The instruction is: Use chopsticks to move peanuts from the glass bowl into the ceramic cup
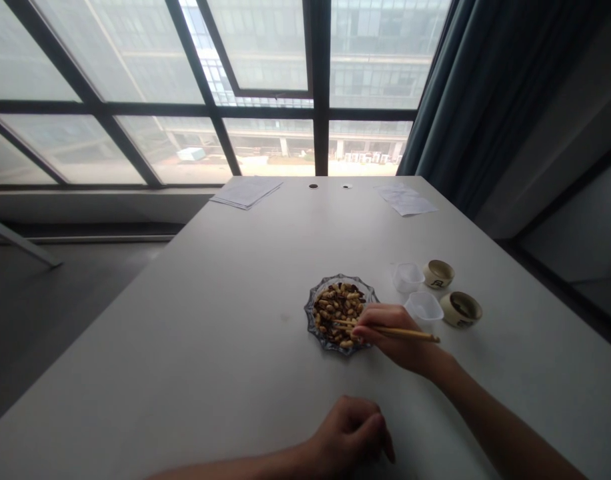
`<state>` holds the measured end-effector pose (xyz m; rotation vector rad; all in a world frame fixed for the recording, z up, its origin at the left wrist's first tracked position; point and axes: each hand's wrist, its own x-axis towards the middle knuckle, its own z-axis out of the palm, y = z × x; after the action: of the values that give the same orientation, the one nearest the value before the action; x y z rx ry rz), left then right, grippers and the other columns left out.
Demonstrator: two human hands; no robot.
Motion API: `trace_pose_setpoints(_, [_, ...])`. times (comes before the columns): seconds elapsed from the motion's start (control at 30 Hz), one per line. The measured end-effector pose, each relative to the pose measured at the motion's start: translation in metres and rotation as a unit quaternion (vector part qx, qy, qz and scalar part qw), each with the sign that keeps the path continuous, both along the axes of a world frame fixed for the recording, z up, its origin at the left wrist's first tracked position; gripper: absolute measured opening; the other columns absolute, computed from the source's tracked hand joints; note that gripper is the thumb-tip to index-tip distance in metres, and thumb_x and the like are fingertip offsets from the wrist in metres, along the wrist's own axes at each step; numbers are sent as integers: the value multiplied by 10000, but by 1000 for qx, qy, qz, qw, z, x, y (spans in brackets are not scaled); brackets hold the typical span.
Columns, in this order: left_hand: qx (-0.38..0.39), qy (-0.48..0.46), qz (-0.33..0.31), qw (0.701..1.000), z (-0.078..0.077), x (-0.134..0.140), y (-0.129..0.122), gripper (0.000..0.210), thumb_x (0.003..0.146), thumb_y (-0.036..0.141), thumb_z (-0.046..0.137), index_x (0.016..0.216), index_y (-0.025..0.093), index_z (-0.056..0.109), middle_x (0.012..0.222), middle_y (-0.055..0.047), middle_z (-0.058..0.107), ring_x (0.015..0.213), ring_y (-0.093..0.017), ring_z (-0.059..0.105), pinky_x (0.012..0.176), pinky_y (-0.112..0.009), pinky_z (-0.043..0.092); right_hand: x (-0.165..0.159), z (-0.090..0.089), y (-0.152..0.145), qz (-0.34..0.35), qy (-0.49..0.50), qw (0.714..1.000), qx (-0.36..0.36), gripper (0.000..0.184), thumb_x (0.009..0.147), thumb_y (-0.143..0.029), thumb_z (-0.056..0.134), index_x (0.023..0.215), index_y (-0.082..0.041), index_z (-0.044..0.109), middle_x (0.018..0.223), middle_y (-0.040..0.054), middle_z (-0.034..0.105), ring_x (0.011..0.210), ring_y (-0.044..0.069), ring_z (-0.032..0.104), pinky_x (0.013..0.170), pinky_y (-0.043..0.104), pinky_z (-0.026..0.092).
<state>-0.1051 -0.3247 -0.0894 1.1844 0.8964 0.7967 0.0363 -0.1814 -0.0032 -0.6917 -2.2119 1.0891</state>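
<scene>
My right hand (393, 332) is closed around a pair of wooden chopsticks (405, 332). Their tips reach into a scalloped glass dish (311, 320) filled with peanuts and dark brown pieces (338, 303). Whether the tips pinch a peanut is too small to tell. My left hand (350, 430) rests on the table near its front, fingers curled in loosely with nothing visible in them. It lies below the dish, apart from it.
Right of the dish stand two clear plastic cups (424, 307) and two cream ceramic bowls (460, 311) with dark markings. Papers (245, 193) lie at the far left of the white table (225, 300), and another sheet (405, 199) at the far right. Windows and a dark curtain (465, 100) are beyond.
</scene>
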Motion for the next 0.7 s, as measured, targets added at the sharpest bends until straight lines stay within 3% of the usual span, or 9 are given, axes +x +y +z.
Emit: trace_pose_setpoints(0.7, [-15,1,1,1000,0,1,0,887,840,917,418,647,111,736,509,-10,483,467,-107,434,494,-234,324,0,-4,-1,-50,18,996,-74,369,963,-482,686,765,-179,760,734,53,760,675,177,699,649,274,530])
